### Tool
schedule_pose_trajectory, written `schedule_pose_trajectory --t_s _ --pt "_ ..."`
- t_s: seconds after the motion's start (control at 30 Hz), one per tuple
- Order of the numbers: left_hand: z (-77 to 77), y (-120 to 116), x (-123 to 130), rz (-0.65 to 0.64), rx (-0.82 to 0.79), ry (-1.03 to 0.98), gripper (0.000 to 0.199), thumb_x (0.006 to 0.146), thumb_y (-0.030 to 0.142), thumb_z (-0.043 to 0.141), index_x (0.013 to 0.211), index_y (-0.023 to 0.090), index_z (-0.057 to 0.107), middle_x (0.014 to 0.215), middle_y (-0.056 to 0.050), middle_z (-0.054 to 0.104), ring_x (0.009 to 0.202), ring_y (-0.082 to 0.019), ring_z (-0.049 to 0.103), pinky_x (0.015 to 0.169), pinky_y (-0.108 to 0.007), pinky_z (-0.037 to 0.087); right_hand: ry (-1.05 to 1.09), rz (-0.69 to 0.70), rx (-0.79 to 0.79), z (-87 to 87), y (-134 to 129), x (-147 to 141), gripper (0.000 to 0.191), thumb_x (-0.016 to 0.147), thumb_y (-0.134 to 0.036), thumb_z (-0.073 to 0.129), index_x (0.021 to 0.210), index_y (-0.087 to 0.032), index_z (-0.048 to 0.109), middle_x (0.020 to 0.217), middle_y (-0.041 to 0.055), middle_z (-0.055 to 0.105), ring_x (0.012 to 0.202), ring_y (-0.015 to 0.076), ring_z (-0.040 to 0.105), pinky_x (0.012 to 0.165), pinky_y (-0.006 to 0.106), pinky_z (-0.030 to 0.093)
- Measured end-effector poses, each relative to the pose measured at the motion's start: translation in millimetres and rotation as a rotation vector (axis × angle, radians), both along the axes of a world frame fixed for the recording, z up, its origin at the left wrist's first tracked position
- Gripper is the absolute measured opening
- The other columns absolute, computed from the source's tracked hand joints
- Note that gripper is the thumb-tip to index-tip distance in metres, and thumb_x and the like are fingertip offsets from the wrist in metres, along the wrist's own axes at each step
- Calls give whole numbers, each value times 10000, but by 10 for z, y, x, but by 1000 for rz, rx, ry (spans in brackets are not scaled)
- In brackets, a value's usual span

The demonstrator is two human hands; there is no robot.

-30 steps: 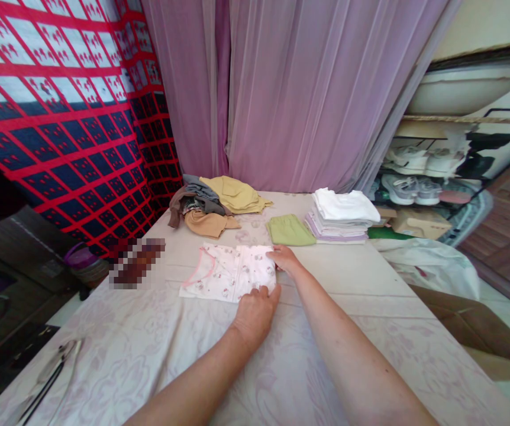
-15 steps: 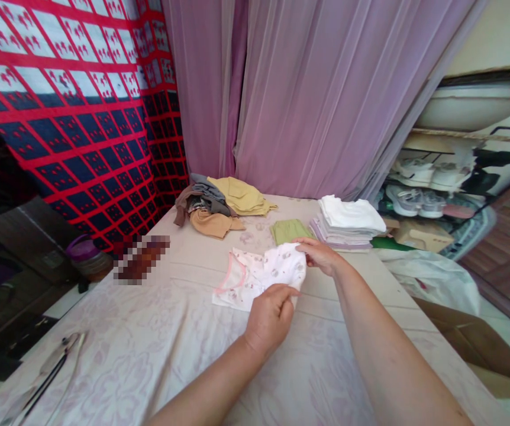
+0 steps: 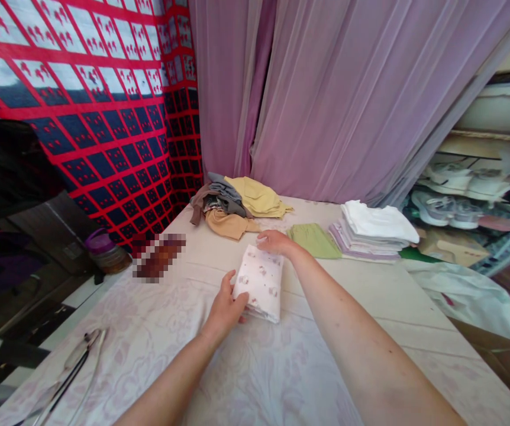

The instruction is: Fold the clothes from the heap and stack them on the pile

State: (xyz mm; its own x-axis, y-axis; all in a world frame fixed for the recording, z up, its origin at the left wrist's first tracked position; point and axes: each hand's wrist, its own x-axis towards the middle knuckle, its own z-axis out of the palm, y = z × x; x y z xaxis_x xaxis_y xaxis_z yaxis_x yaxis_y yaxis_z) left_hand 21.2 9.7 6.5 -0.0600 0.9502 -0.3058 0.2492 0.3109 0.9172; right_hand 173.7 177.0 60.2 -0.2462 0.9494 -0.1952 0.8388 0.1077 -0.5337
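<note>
So both hands are working on a small printed garment, white-pink with little figures on it, folded into a neat rectangle and sitting around the center of the frame, a bit below the middle. The left hand is gripping its lower left corner: the thumb is lying on top, the index finger is stretching up along the left edge, and a fingertip is peeking out underneath. The right hand is holding the top edge, fingers bent over it, though I can't tell how tightly they're pinching since the undersides are hidden.

It's all happening on a pale surface with a faint floral pattern. Just beyond the right hand, a folded green garment is lying right of center, and right beside it a stack of folded clothes is sitting with a white one on top. Up and left of the hands there's a loose heap of clothes in grey, brown, tan and yellow, piled near the purple curtain.

Over at the lower left of the frame, a pair of glasses is resting near the edge, and a jar with a purple lid is standing farther up, past that same edge.
</note>
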Motion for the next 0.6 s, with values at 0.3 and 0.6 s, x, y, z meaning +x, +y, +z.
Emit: schedule_pose_trajectory --t_s 0.3,0.6 --pt "33 180 -295 -275 127 589 411 897 380 416 1285 255 471 1069 -40 689 927 -208 652 754 -280 477 -143 -176 182 -494 -338 167 516 857 -432 500 1302 -171 513 1285 147 560 1181 262 515 957 345 392" --pt "234 270 -262 -373 -3 957 434 811 502 465 1089 198 598 1116 -128 648 1012 -288 616 818 -378 473 75 -186 -81 -524 -137 344 321 720 -450 680 806 -142 707 819 72 718 787 202 652 662 244 456"
